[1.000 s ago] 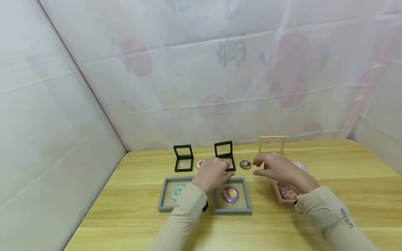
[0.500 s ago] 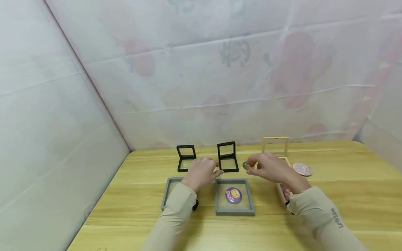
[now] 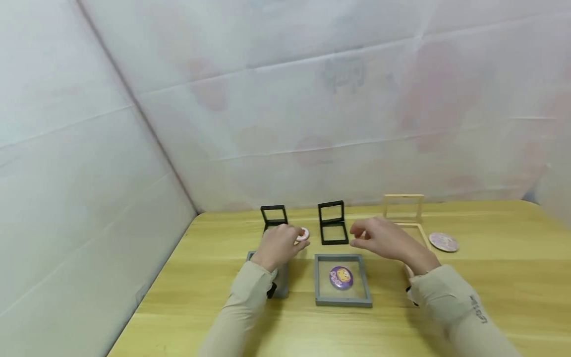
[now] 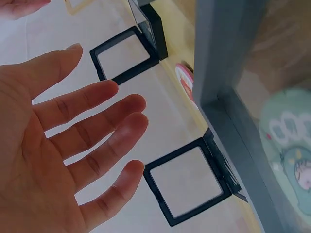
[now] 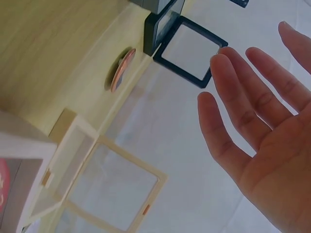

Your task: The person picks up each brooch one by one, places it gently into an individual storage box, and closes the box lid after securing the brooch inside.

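"Hovering above the bench [image 3: 178,297], left hand [image 3: 277,246]. State of grip?"

"Spread, digits apart. Nearest thing: one red-and-white badge [image 4: 184,80], round, on the bench between the left black frame [image 3: 275,221] and the right black frame [image 3: 332,222]; just beside the hand in the head view."

"Right hand [image 3: 385,239]?"

"Grip likewise spread. Nearest thing: one orange-rimmed badge [image 5: 123,70], round, on the bench between the right black frame and the cream frame [image 5: 73,153]; hidden behind the hand in the head view."

"Condition of those frames?"

"All three opened, lids raised at the back. Left black frame: base partly covered by the left hand. Cream frame: partly covered by the right. Beyond it, to the right, one lilac badge [image 3: 443,242], flat."

"Grey stock?"

"Two, in the nearer row. Right grey frame [image 3: 343,302]: one purple badge [image 3: 341,277] inside. Left grey frame [image 3: 283,280], partly under the left sleeve [image 3: 241,302] in the head view: one green badge [image 4: 296,150]."

"Under the right sleeve [image 3: 446,292]?"

"One pale pink frame [image 5: 29,143], mostly hidden in the head view; pink badge [image 5: 3,182] within, cut by the picture edge."

"Backing?"

"White cloth [image 3: 250,109], faded prints."
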A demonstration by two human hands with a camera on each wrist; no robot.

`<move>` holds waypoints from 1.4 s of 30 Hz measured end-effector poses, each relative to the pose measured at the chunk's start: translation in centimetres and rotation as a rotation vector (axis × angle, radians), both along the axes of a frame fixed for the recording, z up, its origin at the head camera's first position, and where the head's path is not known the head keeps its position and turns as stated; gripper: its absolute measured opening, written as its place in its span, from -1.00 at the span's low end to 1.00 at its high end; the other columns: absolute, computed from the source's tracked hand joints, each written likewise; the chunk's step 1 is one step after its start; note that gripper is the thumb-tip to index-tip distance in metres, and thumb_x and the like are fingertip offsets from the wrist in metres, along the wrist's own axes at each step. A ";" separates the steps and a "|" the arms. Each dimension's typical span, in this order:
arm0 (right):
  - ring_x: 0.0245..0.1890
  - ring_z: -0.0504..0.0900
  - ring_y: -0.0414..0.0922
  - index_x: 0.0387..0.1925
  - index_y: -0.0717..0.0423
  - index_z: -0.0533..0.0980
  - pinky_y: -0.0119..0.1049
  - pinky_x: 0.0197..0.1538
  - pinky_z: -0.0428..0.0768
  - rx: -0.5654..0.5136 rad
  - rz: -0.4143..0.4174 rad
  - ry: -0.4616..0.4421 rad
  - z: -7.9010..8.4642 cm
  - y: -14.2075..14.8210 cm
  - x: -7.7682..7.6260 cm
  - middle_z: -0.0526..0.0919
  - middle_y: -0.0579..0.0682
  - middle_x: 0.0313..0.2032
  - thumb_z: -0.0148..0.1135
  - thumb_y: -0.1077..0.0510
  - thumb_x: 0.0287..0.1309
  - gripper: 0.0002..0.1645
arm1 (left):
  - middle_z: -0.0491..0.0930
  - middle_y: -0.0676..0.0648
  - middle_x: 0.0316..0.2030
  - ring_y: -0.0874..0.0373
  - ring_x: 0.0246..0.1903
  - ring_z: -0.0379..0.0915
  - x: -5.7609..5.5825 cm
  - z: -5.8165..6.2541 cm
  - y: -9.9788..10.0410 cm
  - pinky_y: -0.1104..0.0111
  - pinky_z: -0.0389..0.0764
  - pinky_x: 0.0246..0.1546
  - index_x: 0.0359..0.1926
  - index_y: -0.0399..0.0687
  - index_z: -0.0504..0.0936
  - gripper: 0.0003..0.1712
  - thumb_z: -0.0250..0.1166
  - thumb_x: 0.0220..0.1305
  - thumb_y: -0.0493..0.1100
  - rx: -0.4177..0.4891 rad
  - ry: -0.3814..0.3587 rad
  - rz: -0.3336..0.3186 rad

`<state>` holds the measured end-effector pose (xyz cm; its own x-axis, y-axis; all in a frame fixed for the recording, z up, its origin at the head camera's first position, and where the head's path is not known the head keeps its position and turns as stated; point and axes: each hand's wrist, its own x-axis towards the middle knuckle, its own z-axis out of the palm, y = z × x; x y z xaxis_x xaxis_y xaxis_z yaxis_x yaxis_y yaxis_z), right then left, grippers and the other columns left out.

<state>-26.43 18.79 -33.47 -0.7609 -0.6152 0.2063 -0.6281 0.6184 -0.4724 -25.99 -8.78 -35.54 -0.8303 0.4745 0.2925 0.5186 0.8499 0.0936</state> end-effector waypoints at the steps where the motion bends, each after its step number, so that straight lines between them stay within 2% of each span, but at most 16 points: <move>1: -0.31 0.69 -0.12 -0.16 0.24 0.66 -0.10 -0.23 0.69 -0.001 -0.006 0.002 0.0 0.3 0.1 0.73 0.02 -0.27 0.36 0.17 0.28 -0.80 | 0.76 -0.01 -0.33 0.21 -0.50 0.57 -0.2 0.0 0.3 0.37 0.56 -0.53 -0.16 -0.10 0.80 -0.71 0.37 0.37 0.03 -0.006 -0.003 -0.004; 5: -0.33 0.70 -0.09 -0.18 0.23 0.67 -0.08 -0.27 0.69 -0.001 -0.036 0.028 0.2 1.1 0.1 0.74 0.07 -0.25 0.39 0.17 0.27 -0.81 | 0.73 0.01 -0.37 0.22 -0.47 0.55 -1.1 0.5 1.1 0.38 0.58 -0.46 -0.14 -0.11 0.78 -0.66 0.35 0.38 0.07 -0.067 -0.009 0.007; 8: -0.32 0.71 -0.08 -0.17 0.22 0.68 -0.07 -0.25 0.69 -0.007 -0.037 0.037 0.5 0.9 -0.3 0.74 0.07 -0.24 0.37 0.16 0.28 -0.81 | 0.74 0.01 -0.32 0.20 -0.42 0.58 -1.4 1.0 1.1 0.35 0.62 -0.40 -0.11 -0.11 0.77 -0.65 0.35 0.38 0.08 -0.086 -0.019 0.045; 13: -0.32 0.70 -0.07 -0.17 0.23 0.69 -0.07 -0.25 0.68 -0.003 -0.083 0.050 0.7 0.9 -0.2 0.75 0.07 -0.24 0.37 0.16 0.28 -0.80 | 0.75 -0.01 -0.23 0.16 -0.32 0.64 -2.0 1.2 1.4 0.31 0.66 -0.34 -0.04 -0.11 0.77 -0.64 0.34 0.40 0.06 -0.070 -0.035 0.024; 16: -0.32 0.69 -0.08 -0.15 0.26 0.68 -0.09 -0.25 0.67 0.015 -0.104 0.055 0.8 0.4 -0.1 0.74 0.04 -0.26 0.35 0.17 0.28 -0.78 | 0.74 -0.01 -0.27 0.17 -0.35 0.63 -2.2 1.1 1.2 0.30 0.66 -0.34 -0.03 -0.12 0.77 -0.65 0.33 0.42 0.04 -0.057 -0.053 0.007; 17: -0.32 0.68 -0.09 -0.14 0.27 0.68 -0.09 -0.25 0.66 0.024 -0.108 0.056 0.8 0.2 -0.1 0.74 0.02 -0.28 0.35 0.16 0.28 -0.77 | 0.72 0.01 -0.34 0.19 -0.40 0.59 -2.2 1.0 1.0 0.31 0.63 -0.38 -0.09 -0.10 0.77 -0.70 0.32 0.42 0.02 -0.049 -0.058 -0.002; 19: -0.31 0.69 -0.08 -0.12 0.29 0.67 -0.08 -0.23 0.66 0.034 -0.111 0.054 0.9 -0.3 -0.2 0.73 0.01 -0.29 0.35 0.16 0.29 -0.75 | 0.69 0.01 -0.40 0.19 -0.45 0.57 -2.3 1.0 0.6 0.30 0.62 -0.40 -0.17 -0.09 0.76 -0.74 0.33 0.42 0.00 -0.037 -0.070 -0.011; 22: -0.30 0.69 -0.05 -0.12 0.30 0.66 -0.06 -0.20 0.67 0.049 -0.113 0.057 0.8 -0.9 -0.5 0.73 0.01 -0.30 0.34 0.17 0.29 -0.75 | 0.72 -0.01 -0.35 0.17 -0.43 0.61 -2.4 0.9 0.1 0.28 0.65 -0.35 -0.17 -0.10 0.76 -0.75 0.33 0.42 -0.01 -0.036 -0.097 -0.014; 25: -0.27 0.71 -0.02 -0.14 0.28 0.67 -0.02 -0.16 0.67 0.061 -0.116 0.066 0.6 -1.3 -0.9 0.75 0.05 -0.27 0.34 0.17 0.28 -0.77 | 0.75 -0.09 -0.17 0.07 -0.29 0.69 -2.5 0.9 -0.7 0.21 0.69 -0.22 -0.02 -0.17 0.75 -0.65 0.32 0.42 0.02 -0.059 -0.136 0.000; 28: -0.27 0.71 -0.01 -0.18 0.25 0.69 -0.02 -0.17 0.67 0.084 -0.113 0.075 0.3 -2.1 -1.3 0.76 0.05 -0.27 0.35 0.18 0.27 -0.80 | 0.75 -0.11 -0.12 0.03 -0.21 0.69 -2.9 1.0 -1.7 0.17 0.68 -0.15 0.02 -0.19 0.73 -0.63 0.32 0.42 0.01 -0.070 -0.158 0.020; 32: -0.29 0.70 -0.05 -0.21 0.22 0.68 -0.08 -0.21 0.67 0.121 -0.081 0.059 -0.1 -4.1 -2.0 0.74 0.00 -0.30 0.35 0.17 0.28 -0.83 | 0.71 -0.09 -0.32 0.09 -0.40 0.58 -3.1 0.9 -3.7 0.20 0.61 -0.29 -0.22 -0.16 0.73 -0.75 0.33 0.42 -0.05 -0.053 -0.186 0.068; 35: -0.29 0.69 -0.07 -0.17 0.24 0.67 -0.12 -0.21 0.67 0.134 -0.057 0.038 -0.4 -5.6 -2.3 0.73 0.00 -0.31 0.34 0.16 0.29 -0.79 | 0.69 -0.08 -0.36 0.13 -0.48 0.50 -3.0 0.6 -4.9 0.21 0.57 -0.36 -0.31 -0.11 0.71 -0.79 0.35 0.40 -0.07 -0.044 -0.209 0.099; 37: -0.32 0.67 -0.09 -0.14 0.27 0.67 -0.14 -0.23 0.66 0.135 -0.048 0.026 -0.5 -6.3 -2.5 0.71 0.00 -0.32 0.34 0.16 0.30 -0.77 | 0.72 -0.09 -0.26 0.12 -0.41 0.58 -2.9 0.5 -5.5 0.18 0.63 -0.30 -0.21 -0.11 0.74 -0.80 0.36 0.39 -0.06 -0.038 -0.221 0.109; 42: -0.40 0.60 -0.18 -0.15 0.27 0.68 -0.20 -0.28 0.63 0.106 -0.061 -0.017 -0.7 -7.4 -2.6 0.69 -0.03 -0.34 0.36 0.18 0.30 -0.79 | 0.71 -0.17 -0.08 -0.04 -0.17 0.65 -3.4 0.1 -6.3 0.06 0.65 -0.13 -0.01 -0.22 0.72 -0.68 0.35 0.39 -0.07 -0.019 -0.254 0.102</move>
